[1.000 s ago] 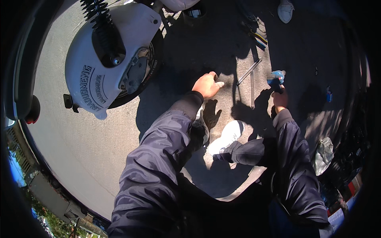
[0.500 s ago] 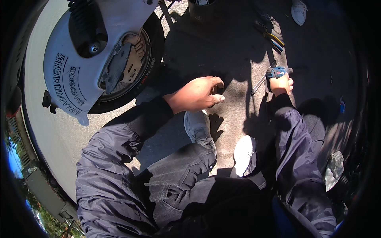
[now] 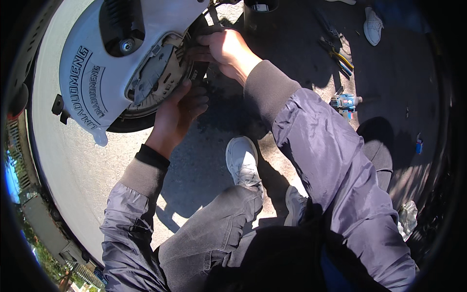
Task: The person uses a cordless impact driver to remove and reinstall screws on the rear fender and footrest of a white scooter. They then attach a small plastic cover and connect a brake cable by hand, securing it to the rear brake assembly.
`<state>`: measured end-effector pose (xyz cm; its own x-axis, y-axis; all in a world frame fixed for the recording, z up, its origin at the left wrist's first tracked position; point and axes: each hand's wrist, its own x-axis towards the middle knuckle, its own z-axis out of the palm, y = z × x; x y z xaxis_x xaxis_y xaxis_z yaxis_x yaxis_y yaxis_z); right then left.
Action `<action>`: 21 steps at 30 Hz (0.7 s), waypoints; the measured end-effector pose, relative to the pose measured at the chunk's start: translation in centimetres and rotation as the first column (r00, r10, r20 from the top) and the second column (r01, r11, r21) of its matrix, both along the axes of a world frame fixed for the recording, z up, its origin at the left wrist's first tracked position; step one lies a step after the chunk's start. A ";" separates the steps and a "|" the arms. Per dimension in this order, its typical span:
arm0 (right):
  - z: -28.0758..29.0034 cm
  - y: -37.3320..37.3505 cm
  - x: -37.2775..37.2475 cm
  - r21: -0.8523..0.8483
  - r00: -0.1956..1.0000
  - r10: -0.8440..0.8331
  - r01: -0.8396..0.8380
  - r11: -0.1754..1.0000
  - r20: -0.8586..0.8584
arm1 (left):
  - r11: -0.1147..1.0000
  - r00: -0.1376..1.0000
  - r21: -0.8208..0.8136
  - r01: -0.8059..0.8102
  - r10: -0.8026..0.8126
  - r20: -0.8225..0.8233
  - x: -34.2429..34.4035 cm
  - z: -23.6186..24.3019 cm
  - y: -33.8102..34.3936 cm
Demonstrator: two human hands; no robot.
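Observation:
A scooter wheel with a black tire (image 3: 141, 123) stands at the upper left, under a white plastic cover (image 3: 73, 92) with dark lettering. My left hand (image 3: 175, 117) is at the tire's lower right edge, its thumb on the sidewall side and its fingers curled round the outer side. Higher up, my right hand (image 3: 228, 51) reaches over the same tire's right edge, its fingertips in shade against the rubber. Between the hands and the cover shows the slotted metal wheel hub (image 3: 163, 80). A blue cordless driver (image 3: 344, 101) lies on the ground at right, away from both hands.
Pliers with yellow and blue handles (image 3: 342, 61) lie beyond the driver. A dark bucket (image 3: 260, 19) stands at the top. Another person's white shoe (image 3: 373, 27) is at the upper right. A small blue item (image 3: 419, 144) and a crumpled clear bag (image 3: 407, 219) lie far right.
My right hand has let go of the driver and swung left to the tire. My left hand has moved left and under the tire's edge. The view has shifted slightly.

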<state>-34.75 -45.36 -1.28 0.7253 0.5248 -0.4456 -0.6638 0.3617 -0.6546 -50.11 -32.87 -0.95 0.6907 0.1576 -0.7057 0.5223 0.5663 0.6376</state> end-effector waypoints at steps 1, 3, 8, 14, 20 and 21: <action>0.0 0.2 0.4 0.055 0.997 0.023 -0.027 0.998 0.079 | 0.996 0.996 -0.086 -0.012 0.019 0.082 0.0 -0.4 0.0; -0.1 0.4 1.4 0.045 0.989 0.084 -0.090 0.995 0.123 | 0.979 0.979 -0.194 -0.065 0.100 0.178 -0.1 -1.3 -0.2; 0.0 0.1 2.4 0.022 0.970 0.204 -0.209 0.978 0.134 | 0.945 0.922 -0.295 -0.142 0.235 0.307 0.2 -1.8 0.7; 0.1 0.2 1.6 0.086 0.967 0.179 -0.197 0.977 0.183 | 0.972 0.881 -0.179 -0.149 0.213 0.421 0.8 -0.5 1.8; 0.0 2.7 1.9 0.033 0.972 0.102 -0.111 0.993 0.211 | 0.969 0.890 -0.207 -0.136 0.211 0.404 0.6 -0.5 1.9; 0.0 2.6 2.0 0.026 0.975 0.119 -0.126 0.992 0.187 | 0.967 0.889 -0.217 -0.136 0.216 0.404 0.6 -0.5 2.0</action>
<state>-32.80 -42.75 -1.32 0.7223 0.6286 -0.2884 -0.5735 0.3114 -0.7577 -49.47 -30.91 -1.48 0.9013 0.2038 -0.3823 0.1084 0.7482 0.6545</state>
